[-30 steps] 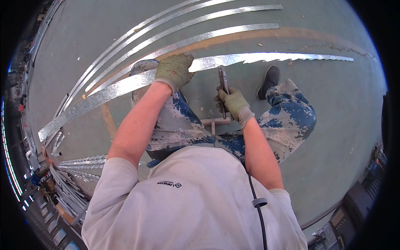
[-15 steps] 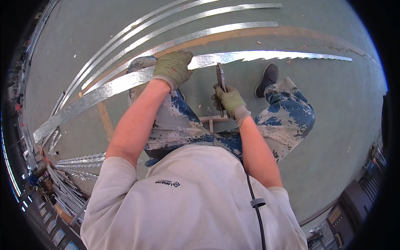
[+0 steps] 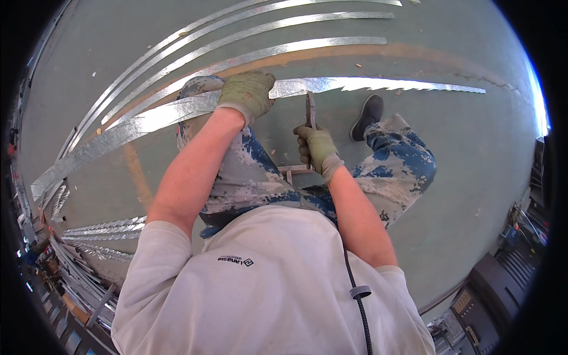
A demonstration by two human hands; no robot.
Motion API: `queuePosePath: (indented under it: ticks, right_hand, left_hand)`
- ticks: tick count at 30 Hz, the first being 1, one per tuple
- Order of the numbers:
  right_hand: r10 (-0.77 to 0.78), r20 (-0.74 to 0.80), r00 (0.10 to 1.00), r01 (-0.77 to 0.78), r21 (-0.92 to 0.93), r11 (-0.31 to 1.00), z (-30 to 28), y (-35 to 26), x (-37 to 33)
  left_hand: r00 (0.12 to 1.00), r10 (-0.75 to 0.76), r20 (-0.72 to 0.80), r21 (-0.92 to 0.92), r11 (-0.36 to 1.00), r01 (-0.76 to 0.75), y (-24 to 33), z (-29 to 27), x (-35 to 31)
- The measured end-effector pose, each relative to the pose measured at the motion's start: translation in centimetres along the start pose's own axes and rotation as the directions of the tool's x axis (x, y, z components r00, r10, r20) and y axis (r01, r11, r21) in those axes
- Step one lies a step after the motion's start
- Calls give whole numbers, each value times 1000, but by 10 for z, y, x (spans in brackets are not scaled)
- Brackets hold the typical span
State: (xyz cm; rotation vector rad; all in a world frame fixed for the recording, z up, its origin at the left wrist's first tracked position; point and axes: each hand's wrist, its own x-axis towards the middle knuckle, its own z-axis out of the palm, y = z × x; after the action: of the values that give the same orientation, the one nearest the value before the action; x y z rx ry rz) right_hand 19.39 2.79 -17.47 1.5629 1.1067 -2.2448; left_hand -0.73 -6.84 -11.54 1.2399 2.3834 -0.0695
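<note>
A long shiny sheet-metal strip point(image 3: 139, 125) crosses in front of me from lower left to upper right. My left hand point(image 3: 247, 94), in a green glove, is closed over its middle, above my left knee. Right of that hand, the strip's near edge is cut into a row of slanted notches. My right hand point(image 3: 318, 148), also gloved, grips a pair of tin snips point(image 3: 310, 111), blades pointing away from me. The snips' tip is at the strip's near edge, just right of my left hand; whether the blades enclose metal is unclear.
Several plain metal strips point(image 3: 307, 46) lie on the green floor point(image 3: 461, 154) beyond. Notched strips point(image 3: 106, 228) and a heap of metal offcuts point(image 3: 89, 284) are at the left. A small wooden stool point(image 3: 294, 170) shows between my legs. Dark equipment point(image 3: 491, 302) stands at lower right.
The view has shifted slightly, so most things appear a little further left. Both hands keep their holds, and the snips stay near the same part of the strip, their handles now closer together.
</note>
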Motion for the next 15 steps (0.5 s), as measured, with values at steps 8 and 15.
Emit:
queuePosePath:
  ticks: [8, 15]
  right_hand:
    - [-480, -253, 840, 23, -867, 498, -4, 18, 44]
    - [-412, -303, 860, -165, -927, 337, 13, -31, -9]
  left_hand:
    - [999, 27, 27, -21, 999, -26, 8, -1, 11]
    - [998, 54, 30, -1, 999, -54, 12, -4, 14]
